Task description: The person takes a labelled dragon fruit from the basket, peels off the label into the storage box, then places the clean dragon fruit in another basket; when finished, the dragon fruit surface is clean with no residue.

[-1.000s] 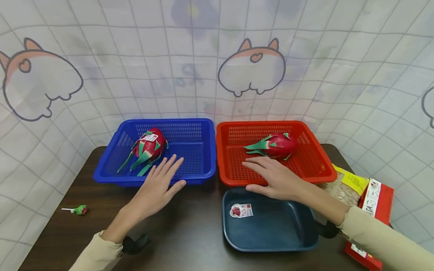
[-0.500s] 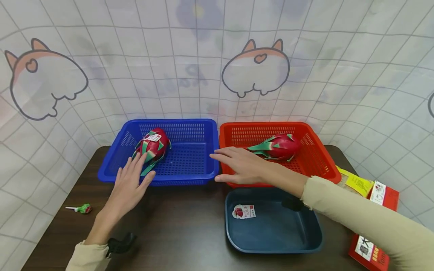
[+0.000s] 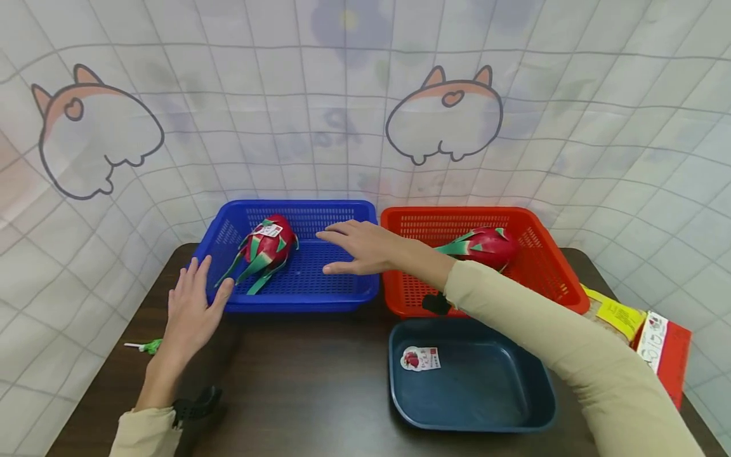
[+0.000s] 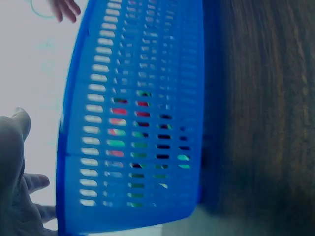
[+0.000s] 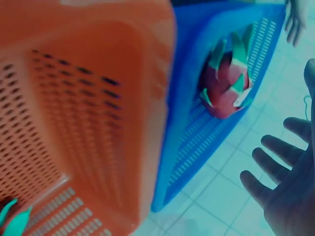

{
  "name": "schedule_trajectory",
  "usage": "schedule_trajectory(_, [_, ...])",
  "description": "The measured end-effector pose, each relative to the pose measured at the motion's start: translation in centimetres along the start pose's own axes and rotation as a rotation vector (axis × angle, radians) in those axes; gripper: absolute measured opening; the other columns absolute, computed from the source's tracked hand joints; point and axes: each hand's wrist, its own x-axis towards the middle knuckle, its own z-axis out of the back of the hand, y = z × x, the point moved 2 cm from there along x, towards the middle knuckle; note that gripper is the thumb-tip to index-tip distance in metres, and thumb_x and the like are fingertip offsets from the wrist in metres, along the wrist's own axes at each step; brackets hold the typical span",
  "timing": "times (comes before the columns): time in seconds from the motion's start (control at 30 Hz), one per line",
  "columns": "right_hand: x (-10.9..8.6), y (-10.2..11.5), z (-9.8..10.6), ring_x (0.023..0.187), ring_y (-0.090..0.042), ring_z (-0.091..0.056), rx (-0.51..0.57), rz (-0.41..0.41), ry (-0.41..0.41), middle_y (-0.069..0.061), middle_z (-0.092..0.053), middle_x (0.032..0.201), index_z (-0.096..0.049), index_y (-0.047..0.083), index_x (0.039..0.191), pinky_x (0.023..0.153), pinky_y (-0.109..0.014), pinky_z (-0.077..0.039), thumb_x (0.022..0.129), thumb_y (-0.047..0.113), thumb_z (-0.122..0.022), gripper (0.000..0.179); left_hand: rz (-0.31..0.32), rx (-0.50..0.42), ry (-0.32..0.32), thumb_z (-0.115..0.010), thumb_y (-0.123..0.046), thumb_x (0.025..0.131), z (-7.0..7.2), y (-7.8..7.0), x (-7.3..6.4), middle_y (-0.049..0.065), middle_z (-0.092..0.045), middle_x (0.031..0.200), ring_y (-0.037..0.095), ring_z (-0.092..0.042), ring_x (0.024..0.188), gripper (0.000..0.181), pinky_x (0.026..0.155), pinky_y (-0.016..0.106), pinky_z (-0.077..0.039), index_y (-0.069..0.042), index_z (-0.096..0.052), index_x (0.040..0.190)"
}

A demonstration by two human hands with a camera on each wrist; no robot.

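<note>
In the head view a blue basket (image 3: 320, 304) holds a pink dragon fruit (image 3: 276, 244) with green scales and a white label on its left side. My right hand (image 3: 362, 247) hovers over the right part of that basket, fingers extended and apart from the fruit. Beside the basket's front left corner is my left hand (image 3: 191, 311), fingers spread and holding nothing. A second dragon fruit (image 3: 493, 247) lies in the red basket (image 3: 571, 298), with my right forearm crossing above that basket. The right wrist view shows the labelled dragon fruit (image 5: 224, 88) and my right hand's loose fingers (image 5: 275, 167).
A dark blue tray (image 3: 474, 425) with a dragon fruit sticker (image 3: 421, 358) sits in front of the red basket. At right lie a yellow-labelled bag (image 3: 619, 317) and a red box (image 3: 674, 362). A lollipop (image 3: 150, 346) is partly behind my left hand. A patterned curtain (image 3: 274, 127) hangs behind.
My right hand has moved left from over the red basket to over the blue one. My left hand has moved left, away from the blue basket's front. The fruits stay in their baskets.
</note>
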Motion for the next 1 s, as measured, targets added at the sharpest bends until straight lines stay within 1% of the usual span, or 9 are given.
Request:
schedule_trajectory(0.13, [2.5,0.1,0.2,0.148,-0.027,-0.027,0.014,-0.007,0.025,-0.005,-0.032,0.159,-0.027,0.024,0.154,0.12,-0.05,-0.024,0.093,0.063,-0.045,0.075,0.037,-0.038,-0.022,-0.044,-0.052,0.098,-0.1,0.8,-0.2,0.03,-0.001,0.16,0.054,0.001,0.146,0.081,0.108,0.077,-0.004,-0.005,-0.014,0.155])
schedule_trajectory(0.23, [4.3,0.3,0.5,0.148,-0.027,-0.026,0.048,-0.003,0.021,-0.005,-0.031,0.159,-0.025,0.024,0.155,0.119,-0.05,-0.025,0.093,0.062,-0.046,0.076,0.076,-0.059,-0.029,-0.048,-0.052,0.096,-0.1,1.3,-0.2,0.03,0.002,0.16,0.056,0.0,0.145,0.086,0.108,0.076,-0.008,-0.001,-0.011,0.155])
schedule_trajectory(0.37, [6.3,1.0,1.1,0.147,-0.028,-0.027,0.13,0.008,0.0,-0.006,-0.029,0.16,-0.023,0.023,0.155,0.118,-0.05,-0.029,0.093,0.061,-0.046,0.077,0.149,-0.049,0.02,-0.049,-0.056,0.094,0.0,1.9,0.0,0.029,0.009,0.16,0.058,-0.003,0.143,0.093,0.105,0.077,-0.015,0.0,-0.005,0.155])
schedule_trajectory(0.5, [8.1,1.7,1.2,0.147,-0.027,-0.027,0.172,0.0,0.003,-0.006,-0.027,0.16,-0.019,0.024,0.156,0.118,-0.049,-0.03,0.093,0.062,-0.048,0.079,0.199,-0.01,0.071,-0.047,-0.063,0.092,0.1,2.2,0.1,0.026,0.013,0.16,0.058,-0.006,0.143,0.099,0.102,0.078,-0.019,-0.001,-0.001,0.155])
schedule_trajectory(0.67, [10.6,2.3,0.4,0.146,-0.027,-0.026,0.2,0.011,0.046,-0.007,-0.025,0.16,-0.015,0.023,0.157,0.117,-0.045,-0.033,0.092,0.06,-0.051,0.083,0.211,0.015,0.087,-0.047,-0.065,0.091,0.3,2.2,0.0,0.027,0.01,0.16,0.059,-0.009,0.142,0.102,0.101,0.078,-0.02,-0.003,0.002,0.155])
schedule_trajectory(0.8, [12.8,2.5,-0.4,0.149,-0.028,-0.02,0.226,0.033,0.081,-0.008,-0.018,0.162,-0.011,0.021,0.157,0.12,-0.044,-0.027,0.091,0.056,-0.055,0.087,0.212,0.025,0.099,-0.047,-0.066,0.09,0.3,2.2,-0.1,0.028,0.007,0.16,0.059,-0.011,0.141,0.103,0.102,0.079,-0.02,-0.004,0.002,0.155])
schedule_trajectory(0.87, [13.9,2.3,-0.6,0.151,-0.027,-0.017,0.26,0.044,0.075,-0.009,-0.016,0.163,-0.011,0.02,0.157,0.121,-0.044,-0.023,0.092,0.052,-0.058,0.087,0.214,0.025,0.096,-0.048,-0.066,0.09,0.3,2.2,-0.2,0.028,0.007,0.16,0.059,-0.011,0.141,0.103,0.102,0.078,-0.019,-0.004,0.002,0.156])
schedule_trajectory(1.0, [15.7,1.7,-1.7,0.151,-0.026,-0.016,0.345,0.039,0.058,-0.009,-0.018,0.162,-0.013,0.014,0.157,0.122,-0.043,-0.022,0.091,0.045,-0.062,0.088,0.211,0.017,0.086,-0.047,-0.066,0.09,0.3,2.3,-0.3,0.026,0.008,0.161,0.058,-0.011,0.142,0.102,0.103,0.078,-0.019,-0.005,0.002,0.156])
